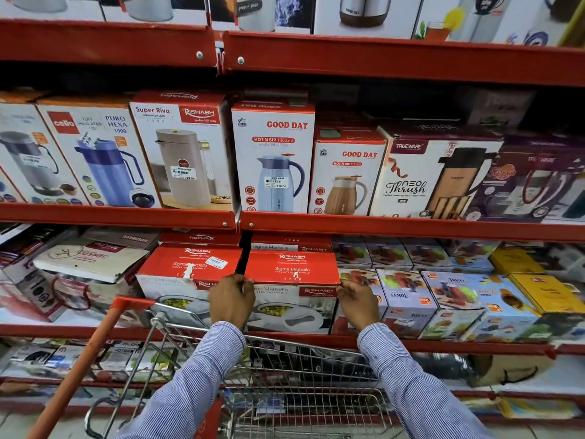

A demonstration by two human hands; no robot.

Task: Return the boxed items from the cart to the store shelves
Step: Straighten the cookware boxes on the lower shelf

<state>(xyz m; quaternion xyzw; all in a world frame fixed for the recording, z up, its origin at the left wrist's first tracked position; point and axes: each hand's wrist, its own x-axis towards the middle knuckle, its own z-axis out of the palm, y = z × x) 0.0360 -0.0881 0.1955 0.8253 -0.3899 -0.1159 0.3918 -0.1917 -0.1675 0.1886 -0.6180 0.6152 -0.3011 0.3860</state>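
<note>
Box: the Sigma Marbella box (292, 291) is being held on the red shelf (443, 345), just beside a twin box (186, 274).
Left hand (232, 300): fingers are being curled around its left edge.
Right hand (357, 301): fingers are being pressed against its right edge.
Cart (285, 384): is being kept below.

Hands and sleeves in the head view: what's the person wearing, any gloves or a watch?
Both hands, left hand and right hand, are bare: no gloves, rings or watch visible. Both arms wear long sleeves in fine blue-and-white stripes, cuffed at the wrists.
</note>
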